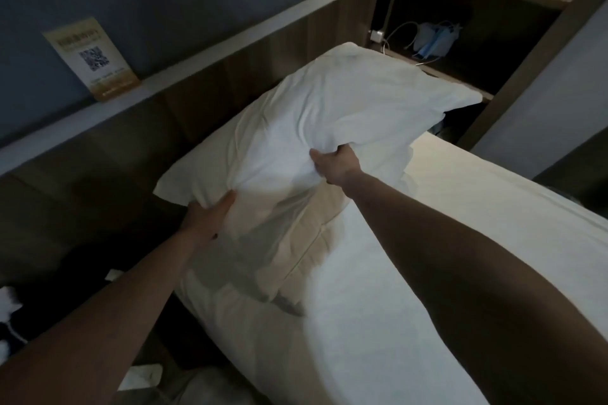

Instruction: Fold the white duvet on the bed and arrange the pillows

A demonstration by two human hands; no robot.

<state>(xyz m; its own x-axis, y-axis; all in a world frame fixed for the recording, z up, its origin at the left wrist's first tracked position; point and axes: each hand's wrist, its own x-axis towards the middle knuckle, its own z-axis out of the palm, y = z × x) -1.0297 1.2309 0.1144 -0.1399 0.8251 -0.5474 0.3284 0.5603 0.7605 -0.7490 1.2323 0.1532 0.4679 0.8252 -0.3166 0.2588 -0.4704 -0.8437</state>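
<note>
On the bed: white sheet over the bed [427, 256], running from the wooden headboard [230, 76] down toward the camera.
Held pillow: big white pillow [329, 115] is up off the mattress, tilted, far corner reaching toward the shelf nook [460, 52].
Second pillow: a cream pillow [296, 250] lies flat on the sheet beneath the raised one, by the headboard.
Duvet: the pale bulk at the bottom edge could be the duvet, too dim to call.
Left hand: left hand [207, 210] cups the pillow's near-left corner from below, fingers curled into the fabric.
Right hand: right hand [335, 164] bunches the pillow's near edge in a tight fistful.
Ledge: a card with a QR code [92, 59] leans on the blue wall.
Nook: white cables and blue face masks [437, 43] are piled inside.
</note>
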